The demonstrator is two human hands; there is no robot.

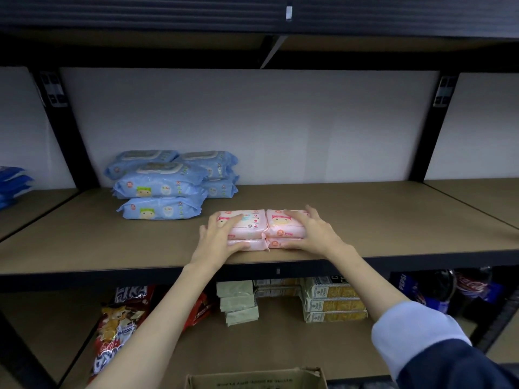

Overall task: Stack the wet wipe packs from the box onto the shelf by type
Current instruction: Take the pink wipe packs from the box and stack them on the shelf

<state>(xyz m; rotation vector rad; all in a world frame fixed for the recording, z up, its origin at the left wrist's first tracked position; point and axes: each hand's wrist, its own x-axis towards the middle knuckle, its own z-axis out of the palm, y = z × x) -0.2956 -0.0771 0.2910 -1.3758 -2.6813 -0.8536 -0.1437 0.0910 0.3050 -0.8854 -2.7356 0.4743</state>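
Pink wet wipe packs (252, 224) lie near the front edge of the brown shelf (379, 220), in two side-by-side stacks of two. My left hand (217, 234) grips the left stack, fingers over its top and thumb along the lower pack. My right hand (311, 231) clasps the right stack the same way. Blue wet wipe packs (165, 186) stand in stacks further back on the left of the same shelf. The top edge of the cardboard box (258, 377) shows at the bottom of the view.
More blue packs (12, 183) sit in the neighbouring bay at far left. The lower shelf holds snack bags (120, 318), green packets (238, 303), cracker boxes (334, 301) and cola bottles (449, 287). Black uprights (60, 127) flank the bay; an upper shelf beam (252, 21) hangs overhead.
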